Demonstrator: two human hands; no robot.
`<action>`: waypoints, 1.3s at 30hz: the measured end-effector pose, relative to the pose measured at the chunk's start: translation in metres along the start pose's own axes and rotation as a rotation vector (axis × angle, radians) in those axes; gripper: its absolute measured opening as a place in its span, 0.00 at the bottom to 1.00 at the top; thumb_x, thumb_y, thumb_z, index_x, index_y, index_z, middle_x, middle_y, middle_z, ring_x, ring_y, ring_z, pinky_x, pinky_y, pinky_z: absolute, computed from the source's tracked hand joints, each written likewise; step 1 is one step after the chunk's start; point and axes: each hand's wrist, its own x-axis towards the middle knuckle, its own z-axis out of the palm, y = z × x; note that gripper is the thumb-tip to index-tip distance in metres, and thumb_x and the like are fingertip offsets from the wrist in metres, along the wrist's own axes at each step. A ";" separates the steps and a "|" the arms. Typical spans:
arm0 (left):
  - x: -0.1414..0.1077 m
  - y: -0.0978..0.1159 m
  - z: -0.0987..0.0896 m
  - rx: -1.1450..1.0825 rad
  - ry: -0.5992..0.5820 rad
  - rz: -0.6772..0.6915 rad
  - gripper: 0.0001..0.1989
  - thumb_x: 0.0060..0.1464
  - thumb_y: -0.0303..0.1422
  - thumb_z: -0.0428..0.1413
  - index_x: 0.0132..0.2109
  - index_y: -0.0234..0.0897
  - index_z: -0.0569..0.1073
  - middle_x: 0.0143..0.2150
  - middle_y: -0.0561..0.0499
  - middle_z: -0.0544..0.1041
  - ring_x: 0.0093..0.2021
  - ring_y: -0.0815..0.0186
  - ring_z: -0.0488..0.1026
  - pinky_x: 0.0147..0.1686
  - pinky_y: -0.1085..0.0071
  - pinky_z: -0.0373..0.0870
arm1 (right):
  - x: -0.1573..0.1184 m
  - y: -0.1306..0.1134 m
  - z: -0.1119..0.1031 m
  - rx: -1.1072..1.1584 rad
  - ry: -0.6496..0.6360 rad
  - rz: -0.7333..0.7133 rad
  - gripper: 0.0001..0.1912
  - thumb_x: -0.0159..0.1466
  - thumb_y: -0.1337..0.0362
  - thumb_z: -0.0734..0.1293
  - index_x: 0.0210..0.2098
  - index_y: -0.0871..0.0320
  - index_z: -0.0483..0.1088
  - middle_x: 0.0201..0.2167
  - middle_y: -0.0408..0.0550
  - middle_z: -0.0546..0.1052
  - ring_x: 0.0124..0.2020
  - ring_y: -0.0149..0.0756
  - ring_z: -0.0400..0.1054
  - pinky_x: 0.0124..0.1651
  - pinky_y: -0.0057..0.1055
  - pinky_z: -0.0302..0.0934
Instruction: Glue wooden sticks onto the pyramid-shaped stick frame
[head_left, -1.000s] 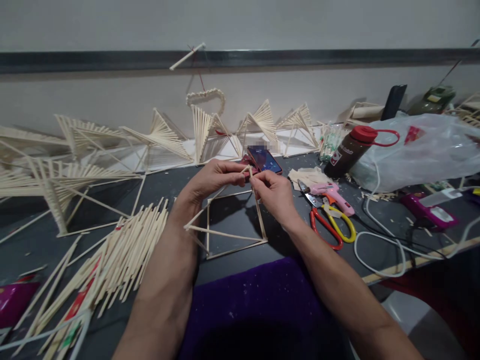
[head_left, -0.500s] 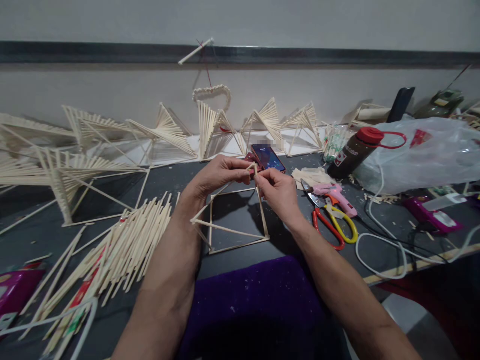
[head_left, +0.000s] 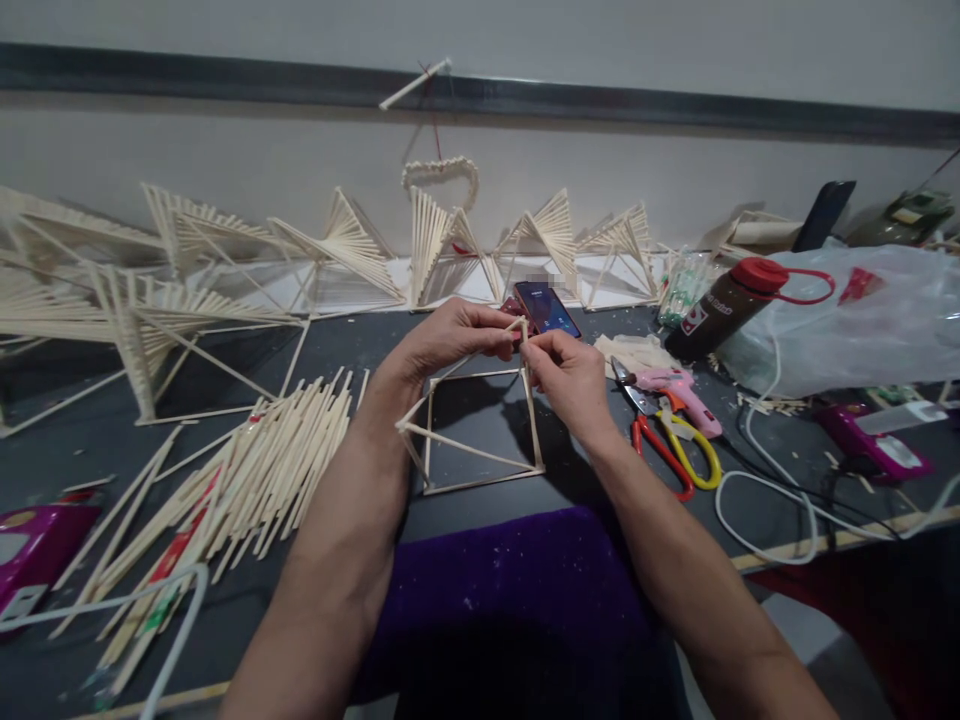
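Note:
A frame of thin wooden sticks [head_left: 480, 458] stands on the dark table in front of me, with a square base and slanting sticks that rise to a far upper corner. At that corner my left hand [head_left: 465, 335] pinches the end of a slanting stick between thumb and fingers. My right hand [head_left: 566, 375] grips the upright stick at the same corner, its fingertips almost meeting the left ones. Just behind the hands lies a lit phone [head_left: 547, 308]. The exact joint between the sticks is partly covered by my fingers.
Loose sticks [head_left: 292, 460] are piled to the left. Finished stick structures [head_left: 341, 250] line the wall. To the right are red-and-yellow-handled pliers [head_left: 664, 440], a pink glue gun [head_left: 682, 395], a dark bottle [head_left: 727, 305], a plastic bag [head_left: 877, 310] and a white cable [head_left: 806, 510].
The camera view has shifted slightly, so the whole scene sits a little differently. Both hands stay pinched at the same corner of the stick frame.

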 end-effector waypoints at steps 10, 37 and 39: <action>-0.001 0.002 0.005 -0.025 0.044 0.020 0.11 0.48 0.32 0.65 0.39 0.33 0.84 0.30 0.47 0.80 0.29 0.69 0.75 0.33 0.72 0.71 | -0.001 -0.003 -0.003 -0.007 -0.012 -0.021 0.13 0.64 0.57 0.67 0.27 0.59 0.71 0.17 0.38 0.68 0.20 0.26 0.61 0.27 0.24 0.55; 0.003 -0.005 0.005 -0.009 0.064 0.071 0.08 0.47 0.27 0.64 0.37 0.31 0.83 0.26 0.48 0.78 0.29 0.64 0.76 0.29 0.70 0.72 | 0.000 0.002 -0.004 -0.019 -0.001 -0.063 0.13 0.64 0.56 0.67 0.29 0.58 0.72 0.19 0.38 0.69 0.20 0.25 0.64 0.25 0.23 0.57; 0.004 -0.005 0.005 -0.020 0.058 0.074 0.08 0.47 0.27 0.64 0.37 0.30 0.83 0.26 0.48 0.78 0.29 0.64 0.77 0.30 0.69 0.72 | 0.000 0.002 -0.004 -0.025 -0.004 -0.060 0.13 0.64 0.56 0.67 0.29 0.58 0.71 0.19 0.38 0.69 0.20 0.25 0.64 0.25 0.23 0.57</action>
